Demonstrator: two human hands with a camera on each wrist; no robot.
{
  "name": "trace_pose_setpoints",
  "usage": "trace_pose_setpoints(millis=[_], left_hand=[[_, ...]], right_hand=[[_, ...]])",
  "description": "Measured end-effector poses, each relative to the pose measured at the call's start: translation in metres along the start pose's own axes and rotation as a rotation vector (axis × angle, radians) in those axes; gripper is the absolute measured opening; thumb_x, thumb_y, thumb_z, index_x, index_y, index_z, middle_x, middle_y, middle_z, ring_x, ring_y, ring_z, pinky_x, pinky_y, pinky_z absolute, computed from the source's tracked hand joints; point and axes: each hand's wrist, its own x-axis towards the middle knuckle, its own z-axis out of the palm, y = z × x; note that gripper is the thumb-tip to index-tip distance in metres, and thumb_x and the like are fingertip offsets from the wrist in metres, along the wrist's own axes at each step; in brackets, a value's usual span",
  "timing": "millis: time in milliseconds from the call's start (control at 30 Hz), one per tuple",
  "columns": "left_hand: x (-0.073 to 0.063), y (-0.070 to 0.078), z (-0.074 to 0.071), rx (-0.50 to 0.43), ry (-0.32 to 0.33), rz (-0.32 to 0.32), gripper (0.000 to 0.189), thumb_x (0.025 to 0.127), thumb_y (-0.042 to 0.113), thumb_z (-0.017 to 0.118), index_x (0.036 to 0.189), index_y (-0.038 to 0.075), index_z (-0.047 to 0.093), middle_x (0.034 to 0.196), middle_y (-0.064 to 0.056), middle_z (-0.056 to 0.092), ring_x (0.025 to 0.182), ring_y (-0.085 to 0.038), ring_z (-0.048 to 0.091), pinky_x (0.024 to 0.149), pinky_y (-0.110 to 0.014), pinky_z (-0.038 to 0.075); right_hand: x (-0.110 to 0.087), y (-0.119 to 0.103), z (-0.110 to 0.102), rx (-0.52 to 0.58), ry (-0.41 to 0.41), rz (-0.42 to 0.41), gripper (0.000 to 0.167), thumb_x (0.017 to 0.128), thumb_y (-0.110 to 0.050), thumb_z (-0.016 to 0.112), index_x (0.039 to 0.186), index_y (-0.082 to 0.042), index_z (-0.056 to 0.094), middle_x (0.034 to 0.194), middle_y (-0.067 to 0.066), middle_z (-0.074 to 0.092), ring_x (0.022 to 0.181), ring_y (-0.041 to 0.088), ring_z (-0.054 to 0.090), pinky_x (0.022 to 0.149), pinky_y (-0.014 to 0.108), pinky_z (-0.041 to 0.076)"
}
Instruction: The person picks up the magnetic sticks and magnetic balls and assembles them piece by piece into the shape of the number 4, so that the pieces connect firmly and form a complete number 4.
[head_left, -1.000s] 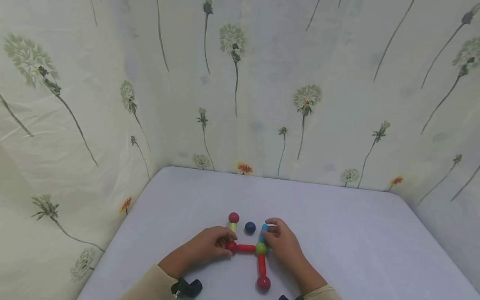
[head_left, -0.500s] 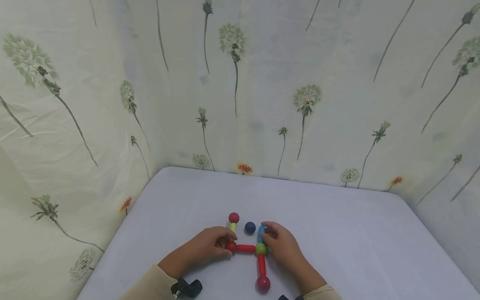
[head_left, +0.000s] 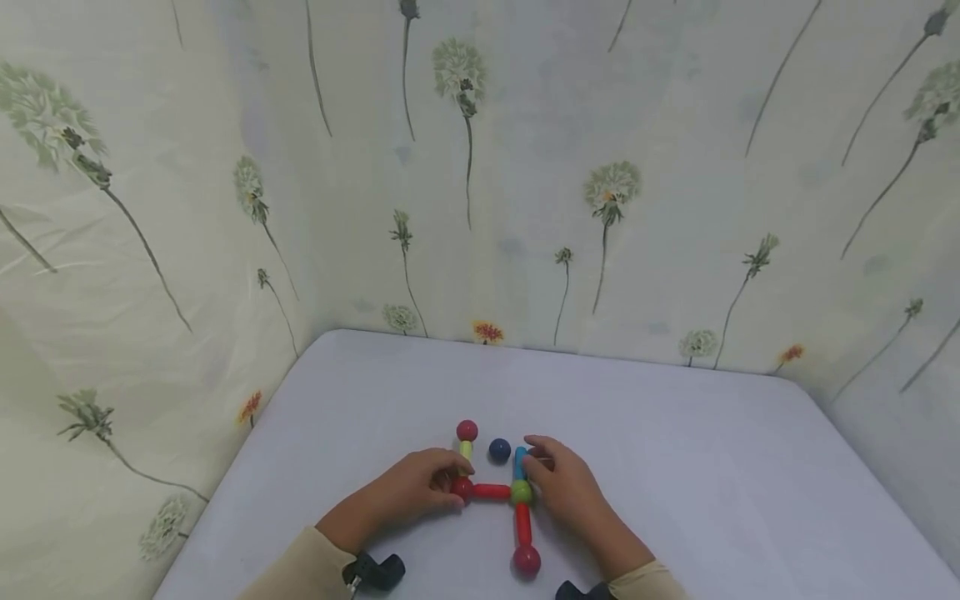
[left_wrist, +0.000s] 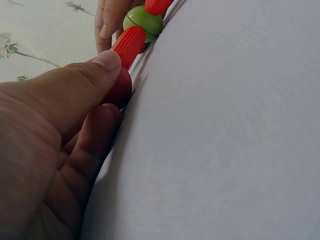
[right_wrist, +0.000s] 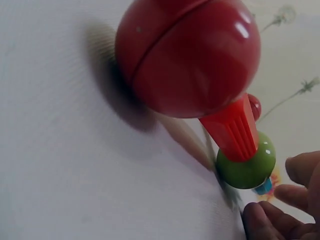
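Observation:
In the head view my left hand (head_left: 416,487) grips a red ball (head_left: 462,488) at the left corner of a construction toy. A red rod (head_left: 492,492) runs from it to a green ball (head_left: 521,492). From the green ball a second red rod (head_left: 523,524) leads to a near red ball (head_left: 527,561), and a blue rod (head_left: 520,463) points away. My right hand (head_left: 566,483) is at the blue rod's right side, its fingers loosely apart. The right wrist view shows these fingers (right_wrist: 292,195) spread near the blue rod (right_wrist: 263,187).
A yellow rod (head_left: 466,453) leads from the left corner to a far red ball (head_left: 467,430). A loose dark blue ball (head_left: 499,451) lies between the yellow and blue rods. The white table (head_left: 675,467) meets a flower-printed cloth (head_left: 525,183) at its back edge.
The blue rod has swung left, more in line with the near red rod. My right fingers closed in around it, then loosened. My left hand has kept its place on the red ball.

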Motion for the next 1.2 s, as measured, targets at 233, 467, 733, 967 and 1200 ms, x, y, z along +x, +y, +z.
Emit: trace_pose_setpoints(millis=[233, 467, 733, 967, 1200], left_hand=[[-0.001, 0.001, 0.000, 0.020, 0.005, 0.012, 0.039, 0.091, 0.034, 0.083, 0.126, 0.033, 0.068, 0.101, 0.015, 0.063, 0.092, -0.007, 0.059, 0.082, -0.024, 0.053], [0.000, 0.001, -0.001, 0.027, -0.006, 0.026, 0.039, 0.091, 0.036, 0.083, 0.127, 0.034, 0.068, 0.102, 0.016, 0.063, 0.094, -0.006, 0.059, 0.085, -0.025, 0.052], [-0.003, -0.002, -0.003, 0.019, 0.006, 0.017, 0.040, 0.091, 0.035, 0.083, 0.128, 0.033, 0.068, 0.102, 0.015, 0.064, 0.093, -0.008, 0.059, 0.083, -0.025, 0.053], [-0.003, -0.003, -0.002, 0.001, 0.005, 0.034, 0.040, 0.091, 0.034, 0.083, 0.128, 0.034, 0.067, 0.101, 0.014, 0.064, 0.092, -0.008, 0.060, 0.083, -0.025, 0.053], [-0.002, -0.002, -0.003, 0.010, 0.012, 0.046, 0.040, 0.091, 0.034, 0.083, 0.128, 0.032, 0.068, 0.100, 0.015, 0.064, 0.091, -0.007, 0.060, 0.083, -0.025, 0.053]], right_hand=[[0.000, -0.004, -0.005, 0.038, 0.043, 0.040, 0.033, 0.104, -0.033, 0.064, 0.135, -0.022, 0.064, 0.130, 0.004, 0.068, 0.122, 0.028, 0.066, 0.094, 0.048, 0.059], [0.003, -0.015, -0.011, -0.024, 0.021, -0.005, 0.033, 0.099, -0.028, 0.071, 0.129, -0.017, 0.067, 0.124, 0.004, 0.070, 0.117, 0.026, 0.068, 0.093, 0.046, 0.060], [0.024, -0.040, -0.004, -0.192, -0.157, -0.125, 0.053, 0.093, -0.036, 0.081, 0.141, -0.022, 0.062, 0.134, 0.008, 0.065, 0.124, 0.030, 0.063, 0.097, 0.053, 0.057], [0.030, -0.048, 0.004, -0.298, -0.209, -0.174, 0.043, 0.093, -0.029, 0.081, 0.133, -0.023, 0.069, 0.133, 0.006, 0.067, 0.126, 0.028, 0.062, 0.106, 0.054, 0.052], [0.034, -0.044, 0.004, -0.237, -0.161, -0.135, 0.036, 0.096, -0.025, 0.077, 0.131, -0.024, 0.069, 0.133, 0.002, 0.069, 0.125, 0.027, 0.063, 0.105, 0.054, 0.052]])
